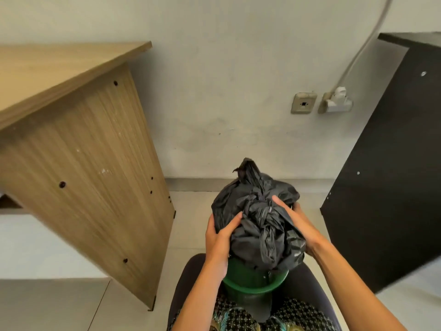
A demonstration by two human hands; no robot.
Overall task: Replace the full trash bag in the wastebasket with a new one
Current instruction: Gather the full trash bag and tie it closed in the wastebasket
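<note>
A full black trash bag, knotted at the top, stands half out of a small green wastebasket that sits between my knees. My left hand presses against the bag's left side, thumb across its front. My right hand cups the bag's right side, fingers spread over the knotted part. The bag's bottom is hidden inside the basket. No new bag is in view.
A light wooden desk stands close on the left. A black cabinet stands on the right. The grey wall behind carries two sockets with a white plug and cable. Pale tile floor lies between the furniture.
</note>
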